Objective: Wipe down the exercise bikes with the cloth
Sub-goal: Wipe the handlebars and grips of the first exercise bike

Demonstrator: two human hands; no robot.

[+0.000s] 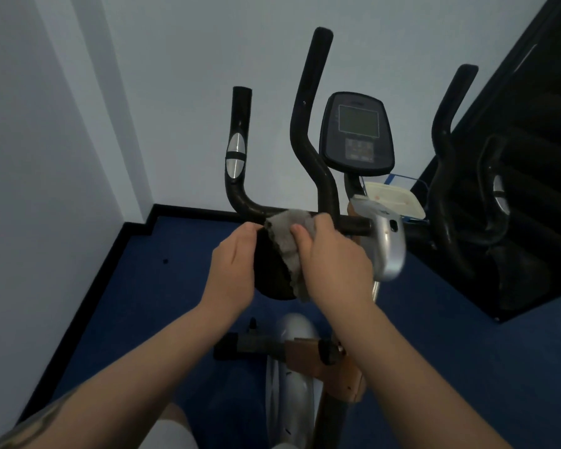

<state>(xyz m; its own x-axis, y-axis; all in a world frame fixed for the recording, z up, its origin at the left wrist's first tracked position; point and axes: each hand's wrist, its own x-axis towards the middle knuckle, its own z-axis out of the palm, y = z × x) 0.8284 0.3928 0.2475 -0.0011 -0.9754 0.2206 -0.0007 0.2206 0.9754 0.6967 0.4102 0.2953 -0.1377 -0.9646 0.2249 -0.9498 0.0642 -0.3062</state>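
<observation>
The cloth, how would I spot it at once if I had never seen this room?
Find the exercise bike in the blue-floored corner, then its black handlebar running across below the console. The cloth is the grey, fuzzy rag draped there, held by the right hand, with the left hand beside it. Everything around it is hard black or silver.

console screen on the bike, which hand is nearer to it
Right. The right hand holds the cloth just below-left of the console; the left hand is farther left.

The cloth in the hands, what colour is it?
Grey. The cloth shows best in the head view, held against the black handlebar.
</observation>
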